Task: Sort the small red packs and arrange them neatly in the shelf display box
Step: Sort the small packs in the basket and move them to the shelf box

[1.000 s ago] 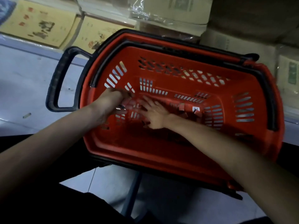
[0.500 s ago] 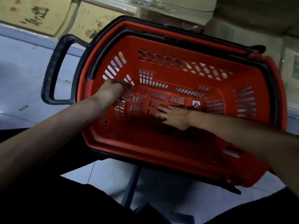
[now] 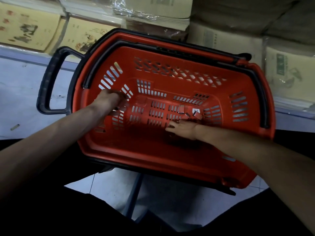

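Red packs [image 3: 182, 109] lie loose on the slotted floor of the orange shopping basket [image 3: 170, 155], a small cluster toward its right end, and we count at least three there, though the dim light and their colour against the plastic make any further ones hard to pick out. We have both arms down inside because that is where the stock sits. Our right hand [image 3: 183, 129] lies flat on the floor just beside the cluster, fingers spread and pointing left, holding nothing; we judge it placed to sweep or pinch the nearest pack. Our left hand [image 3: 109, 101] is curled at the basket's left end against the side wall; its fingers are bent together, but we cannot tell whether they enclose any packs. No shelf display box is identifiable here, only wrapped cartons [image 3: 288, 68] behind the basket, so arranging looks some way off.
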A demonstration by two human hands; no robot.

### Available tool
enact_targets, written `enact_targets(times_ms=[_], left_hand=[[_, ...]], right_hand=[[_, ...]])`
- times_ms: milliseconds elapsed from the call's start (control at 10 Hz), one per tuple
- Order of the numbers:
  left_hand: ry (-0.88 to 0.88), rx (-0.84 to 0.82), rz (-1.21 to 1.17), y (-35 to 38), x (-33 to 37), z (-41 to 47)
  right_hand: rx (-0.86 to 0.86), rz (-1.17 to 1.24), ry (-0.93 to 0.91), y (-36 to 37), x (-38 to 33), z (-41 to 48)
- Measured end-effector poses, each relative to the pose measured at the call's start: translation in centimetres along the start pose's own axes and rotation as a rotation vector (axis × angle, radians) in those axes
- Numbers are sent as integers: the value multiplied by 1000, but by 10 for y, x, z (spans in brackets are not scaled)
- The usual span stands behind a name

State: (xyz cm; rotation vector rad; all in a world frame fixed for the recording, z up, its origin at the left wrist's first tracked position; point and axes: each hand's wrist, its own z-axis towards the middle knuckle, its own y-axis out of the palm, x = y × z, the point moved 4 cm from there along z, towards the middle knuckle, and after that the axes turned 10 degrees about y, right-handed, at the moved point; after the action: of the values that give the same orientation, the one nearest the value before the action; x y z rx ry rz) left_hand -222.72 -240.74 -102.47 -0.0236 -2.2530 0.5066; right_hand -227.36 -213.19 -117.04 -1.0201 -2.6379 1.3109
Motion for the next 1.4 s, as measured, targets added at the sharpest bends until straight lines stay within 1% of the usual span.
enact_targets(times_ms=[100, 200, 300, 400, 500, 600, 700, 800, 900, 1000, 1100, 1200, 1300, 1400], left_hand=[[1, -12, 2, 5, 0, -2], [-11, -16, -17, 10, 0, -1], [-44, -22, -86, 13, 1, -1], [-109, -86, -228, 24, 10, -8], [-143, -141, -300, 35, 19, -16], [-193, -209, -445, 49, 44, -32], [-222, -244, -594, 55, 70, -45], [-203, -384, -850, 60, 115, -70], [-129, -499, -933, 63, 143, -88], [-60, -470, -1061, 66, 170, -95], [-38, -420, -1141, 66, 182, -92], [13, -404, -1171, 63, 195, -87], [34, -413, -1168, 60, 202, -85], [53, -418, -1156, 56, 208, -84]], right_hand=[[23, -76, 13, 1, 1, 1], [-26, -128, 128, -4, 0, -6], [-62, -73, 160, -4, 1, -14], [47, 91, 179, -39, 0, -26], [203, 209, 173, -82, -8, -41], [431, 453, 113, -162, -25, -75], [547, 581, 66, -219, -44, -106], [640, 699, 68, -284, -71, -149], [685, 627, 56, -304, -89, -167], [687, 436, 84, -310, -99, -174], [695, 387, 108, -317, -97, -176], [686, 416, 113, -329, -92, -182], [682, 500, 93, -333, -90, -188], [780, 538, 77, -337, -87, -191]])
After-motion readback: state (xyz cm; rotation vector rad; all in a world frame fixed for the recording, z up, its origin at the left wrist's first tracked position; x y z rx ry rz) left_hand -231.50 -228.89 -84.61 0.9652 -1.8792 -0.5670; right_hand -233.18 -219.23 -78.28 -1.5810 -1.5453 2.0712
